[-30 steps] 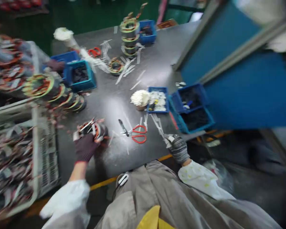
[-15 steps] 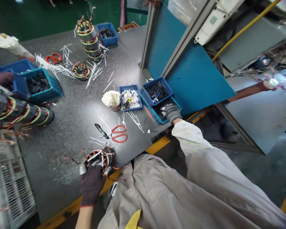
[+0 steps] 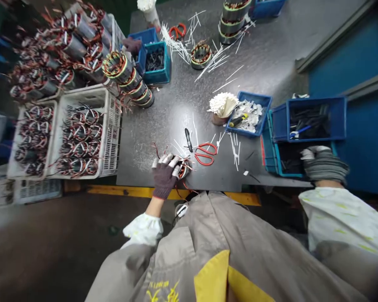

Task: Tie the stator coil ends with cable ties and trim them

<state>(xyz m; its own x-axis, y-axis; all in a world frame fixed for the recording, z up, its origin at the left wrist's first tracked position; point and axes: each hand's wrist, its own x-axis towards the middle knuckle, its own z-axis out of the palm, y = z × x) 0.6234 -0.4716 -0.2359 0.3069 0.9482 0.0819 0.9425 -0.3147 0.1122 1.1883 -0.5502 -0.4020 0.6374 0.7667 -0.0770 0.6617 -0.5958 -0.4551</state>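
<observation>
My left hand (image 3: 165, 174), in a dark glove with pale fingertips, lies against the left side of a small wound stator (image 3: 183, 170) with copper wire ends at the table's front edge. Its fingers are spread, the thumb toward the stator. My right hand (image 3: 326, 163), in a grey striped glove, reaches into a teal bin (image 3: 280, 171) of black tube pieces. Its fingers are bent together, and whatever they may hold is hidden. Red-handled scissors (image 3: 206, 153) and a black-handled tool (image 3: 188, 139) lie just beyond the stator.
A blue bin (image 3: 345, 119) of black tubes overlaps the teal one. Left of it stand a blue tray (image 3: 269, 105) of white scraps and a bundle of white sticks (image 3: 223, 104). Stacked stators (image 3: 135, 86), white crates (image 3: 111, 126) and another person's gloved hand (image 3: 132, 45) are at left.
The view has swung left and turned, bringing the crates into sight. My left hand has shifted from over the stator to its left side, fingers spreading. My right hand stays in the teal bin.
</observation>
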